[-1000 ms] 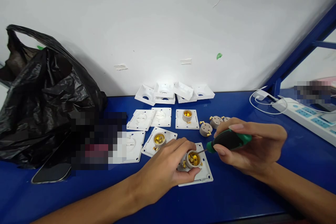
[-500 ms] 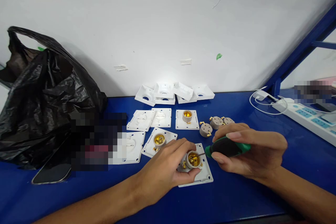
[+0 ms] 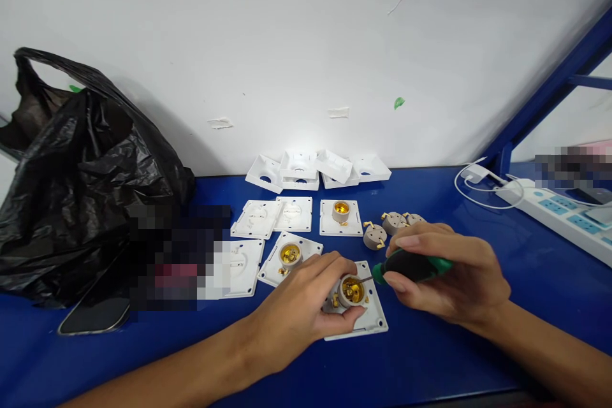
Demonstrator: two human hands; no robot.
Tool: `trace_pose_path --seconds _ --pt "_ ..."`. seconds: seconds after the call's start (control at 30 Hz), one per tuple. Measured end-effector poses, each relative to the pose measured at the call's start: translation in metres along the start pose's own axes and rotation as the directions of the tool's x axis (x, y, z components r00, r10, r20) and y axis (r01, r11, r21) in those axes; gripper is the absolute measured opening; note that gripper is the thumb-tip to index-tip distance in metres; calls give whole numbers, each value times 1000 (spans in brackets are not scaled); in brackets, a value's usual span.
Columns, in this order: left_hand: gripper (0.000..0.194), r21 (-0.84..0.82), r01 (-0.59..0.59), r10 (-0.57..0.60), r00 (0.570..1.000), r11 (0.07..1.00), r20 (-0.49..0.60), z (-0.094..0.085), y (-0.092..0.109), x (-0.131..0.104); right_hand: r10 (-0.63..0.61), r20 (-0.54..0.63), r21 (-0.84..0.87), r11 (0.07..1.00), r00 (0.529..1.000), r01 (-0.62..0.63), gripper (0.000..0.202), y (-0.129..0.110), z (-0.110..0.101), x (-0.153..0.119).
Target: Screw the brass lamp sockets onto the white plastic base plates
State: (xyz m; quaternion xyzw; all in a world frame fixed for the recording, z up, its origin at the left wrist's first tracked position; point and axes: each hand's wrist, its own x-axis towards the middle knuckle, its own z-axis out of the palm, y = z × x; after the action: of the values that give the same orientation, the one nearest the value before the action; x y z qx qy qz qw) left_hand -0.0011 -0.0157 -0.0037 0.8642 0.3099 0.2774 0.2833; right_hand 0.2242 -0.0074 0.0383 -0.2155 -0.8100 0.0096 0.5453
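Note:
My left hand is closed around a round lamp socket with a brass-coloured inside, which sits on a square white base plate. Its thumb and fingers press the socket from both sides. In my right hand is a screwdriver with a green and black handle. The thin shaft slants left and down into the socket; its tip is hard to make out inside. Left of this plate lies another white plate with a lamp socket on it, and a third socket stands on a plate farther back.
Several loose sockets lie beyond my right hand. White square covers are piled along the wall. Bare white plates lie at left, near a black plastic bag and a phone. A power strip is at right.
My right hand and the screwdriver have shifted slightly left, with the handle tilted a little differently. My left hand, the socket and the plate stay in place.

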Motion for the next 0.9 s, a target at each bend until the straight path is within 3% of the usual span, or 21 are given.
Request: trace_pose_path --seconds 0.13,0.27,0.43,0.6,0.9 --pt "30 21 4 -4 1000 1000 -4 1 0 0 -110 27 -61 992 994 111 33 -1 0 6" --pt "27 12 -19 19 1000 1000 3 0 0 1 -51 132 31 998 990 47 48 -1 1 5" --pt "22 -8 -40 40 999 999 10 -1 -2 2 24 90 194 980 996 -41 75 5 7 -6" --pt "23 13 -61 62 998 998 -3 1 -4 2 69 180 189 976 981 -103 78 8 9 -12" --pt "34 17 -52 52 999 999 -15 2 -3 1 228 152 188 949 962 -254 76 7 9 -17"
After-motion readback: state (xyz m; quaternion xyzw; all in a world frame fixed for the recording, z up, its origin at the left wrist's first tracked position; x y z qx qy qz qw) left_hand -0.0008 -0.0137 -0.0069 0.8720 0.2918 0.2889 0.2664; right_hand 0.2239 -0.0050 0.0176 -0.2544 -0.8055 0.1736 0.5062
